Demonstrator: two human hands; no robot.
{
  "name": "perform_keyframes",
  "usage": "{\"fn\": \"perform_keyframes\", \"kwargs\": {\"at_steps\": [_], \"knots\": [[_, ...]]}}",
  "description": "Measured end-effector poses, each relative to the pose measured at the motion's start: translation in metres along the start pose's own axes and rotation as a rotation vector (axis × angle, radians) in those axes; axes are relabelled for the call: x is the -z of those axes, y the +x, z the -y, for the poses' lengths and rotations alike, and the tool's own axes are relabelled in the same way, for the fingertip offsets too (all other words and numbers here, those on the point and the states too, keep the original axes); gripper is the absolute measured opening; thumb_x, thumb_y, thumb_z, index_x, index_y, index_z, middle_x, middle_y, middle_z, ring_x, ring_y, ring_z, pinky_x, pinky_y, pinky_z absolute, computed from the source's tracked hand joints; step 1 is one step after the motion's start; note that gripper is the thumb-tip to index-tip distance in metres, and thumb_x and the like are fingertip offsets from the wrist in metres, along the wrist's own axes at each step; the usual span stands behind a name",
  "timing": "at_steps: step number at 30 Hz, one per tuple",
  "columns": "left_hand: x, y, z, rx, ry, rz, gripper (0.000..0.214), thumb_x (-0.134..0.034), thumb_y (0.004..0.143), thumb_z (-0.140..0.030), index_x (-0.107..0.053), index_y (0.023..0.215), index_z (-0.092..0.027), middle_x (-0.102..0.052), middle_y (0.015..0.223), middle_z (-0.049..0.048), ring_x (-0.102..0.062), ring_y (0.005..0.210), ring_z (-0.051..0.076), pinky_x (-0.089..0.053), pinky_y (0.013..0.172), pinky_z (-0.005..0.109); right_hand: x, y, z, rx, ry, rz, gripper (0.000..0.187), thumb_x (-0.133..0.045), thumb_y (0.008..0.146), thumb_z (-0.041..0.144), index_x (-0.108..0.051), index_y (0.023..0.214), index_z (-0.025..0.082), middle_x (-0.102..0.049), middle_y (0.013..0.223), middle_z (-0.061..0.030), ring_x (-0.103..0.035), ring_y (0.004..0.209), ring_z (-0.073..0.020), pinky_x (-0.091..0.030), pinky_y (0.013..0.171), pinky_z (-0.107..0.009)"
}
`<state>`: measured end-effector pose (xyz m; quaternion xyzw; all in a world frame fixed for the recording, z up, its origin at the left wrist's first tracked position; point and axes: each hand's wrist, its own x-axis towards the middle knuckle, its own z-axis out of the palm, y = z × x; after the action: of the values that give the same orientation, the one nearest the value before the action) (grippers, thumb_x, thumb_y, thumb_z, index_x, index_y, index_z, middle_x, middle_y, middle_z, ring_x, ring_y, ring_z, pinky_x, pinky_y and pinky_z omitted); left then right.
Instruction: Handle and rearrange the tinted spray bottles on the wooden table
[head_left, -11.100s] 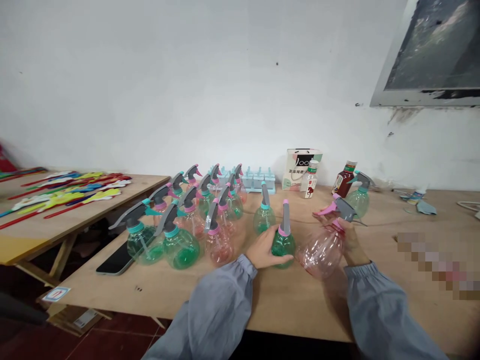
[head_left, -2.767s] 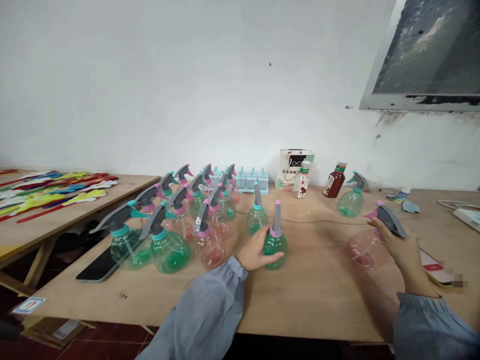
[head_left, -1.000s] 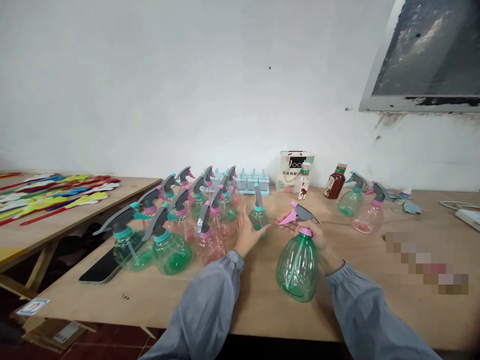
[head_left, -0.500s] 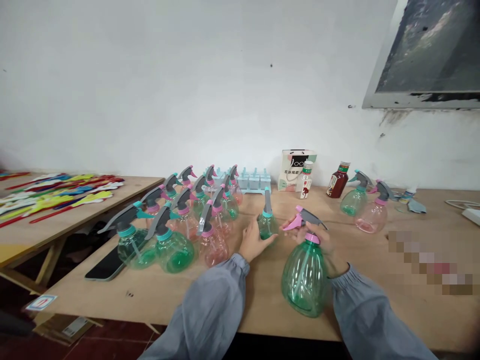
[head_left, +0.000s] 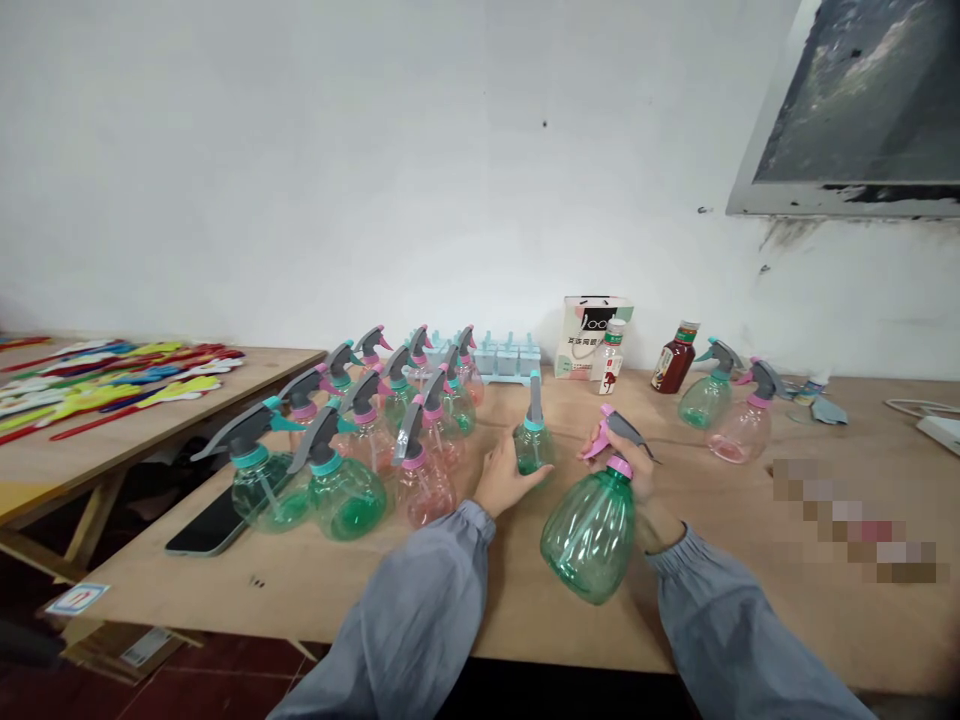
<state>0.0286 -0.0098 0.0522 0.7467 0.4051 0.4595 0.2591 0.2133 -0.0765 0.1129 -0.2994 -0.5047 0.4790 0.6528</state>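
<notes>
My right hand [head_left: 634, 470] grips the grey-and-pink trigger head of a green spray bottle [head_left: 589, 532], held tilted above the wooden table [head_left: 750, 580] with its body leaning toward me. My left hand [head_left: 502, 478] curls round a small green spray bottle with a teal collar [head_left: 533, 440] that stands upright on the table. Both sleeves are grey. To the left stands a cluster of several green and pink spray bottles [head_left: 352, 450].
A green [head_left: 705, 392] and a pink spray bottle [head_left: 744, 420] stand at the back right, near a dark drink bottle [head_left: 673, 358], a white bottle [head_left: 609, 358] and a small carton [head_left: 589, 340]. A phone [head_left: 214, 520] lies at front left. Coloured strips [head_left: 112, 375] cover a second table.
The right hand has tilted the green bottle, swinging its body left and toward me. The left hand has closed further round the small green bottle.
</notes>
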Motion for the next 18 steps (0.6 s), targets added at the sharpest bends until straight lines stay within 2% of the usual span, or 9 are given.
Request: {"fn": "perform_keyframes", "kwargs": {"at_steps": [4,8,12,14,16,18], "knots": [[0.001,0.0,-0.001,0.001,-0.015,0.007,0.079,-0.083,0.069,-0.041,-0.043,0.135,-0.024,-0.061,0.132,0.0116,-0.057,0.126,0.031,-0.043,0.109,0.052,0.001,0.0,-0.001,-0.059,0.043,0.062,0.03,-0.068,0.073,0.056,-0.064,0.071,0.026,-0.073,0.075,-0.0058,-0.072,0.095,-0.0295,-0.058,0.081,-0.043],[0.001,-0.001,-0.002,0.017,-0.001,0.001,0.08,-0.084,0.067,-0.041,-0.044,0.135,-0.023,-0.06,0.133,0.0123,-0.057,0.127,0.032,-0.042,0.11,0.051,-0.001,-0.002,-0.001,0.003,0.052,-0.051,0.029,-0.074,0.072,0.052,-0.064,0.068,0.024,-0.071,0.07,-0.0049,-0.072,0.088,-0.027,-0.058,0.077,-0.039],[0.001,-0.001,-0.002,0.018,-0.012,0.009,0.081,-0.084,0.068,-0.04,-0.043,0.136,-0.024,-0.061,0.133,0.0113,-0.057,0.127,0.031,-0.042,0.11,0.05,-0.001,-0.002,0.0,-0.015,0.033,-0.002,0.031,-0.077,0.069,0.053,-0.067,0.079,0.026,-0.072,0.075,-0.004,-0.072,0.089,-0.0267,-0.058,0.076,-0.039],[0.001,-0.001,-0.001,0.009,-0.014,0.018,0.081,-0.083,0.069,-0.04,-0.042,0.136,-0.024,-0.061,0.133,0.0111,-0.057,0.127,0.031,-0.043,0.109,0.049,-0.002,-0.003,0.002,0.005,-0.012,-0.016,0.03,-0.076,0.071,0.053,-0.069,0.084,0.027,-0.072,0.079,-0.0025,-0.072,0.088,-0.0253,-0.058,0.078,-0.04],[0.001,-0.001,-0.001,0.005,-0.014,0.019,0.081,-0.084,0.068,-0.04,-0.042,0.136,-0.024,-0.061,0.133,0.011,-0.057,0.127,0.031,-0.043,0.109,0.049,-0.001,-0.007,0.007,0.046,-0.087,-0.033,0.031,-0.073,0.074,0.056,-0.069,0.079,0.026,-0.072,0.076,-0.0032,-0.071,0.085,-0.0248,-0.057,0.077,-0.039],[0.001,0.0,0.0,0.007,-0.011,0.017,0.081,-0.084,0.068,-0.04,-0.043,0.136,-0.024,-0.06,0.134,0.011,-0.057,0.128,0.031,-0.043,0.109,0.049,0.001,-0.013,0.014,0.06,-0.186,0.006,0.036,-0.07,0.076,0.059,-0.068,0.069,0.024,-0.072,0.073,-0.0057,-0.071,0.081,-0.0254,-0.057,0.074,-0.038]]}}
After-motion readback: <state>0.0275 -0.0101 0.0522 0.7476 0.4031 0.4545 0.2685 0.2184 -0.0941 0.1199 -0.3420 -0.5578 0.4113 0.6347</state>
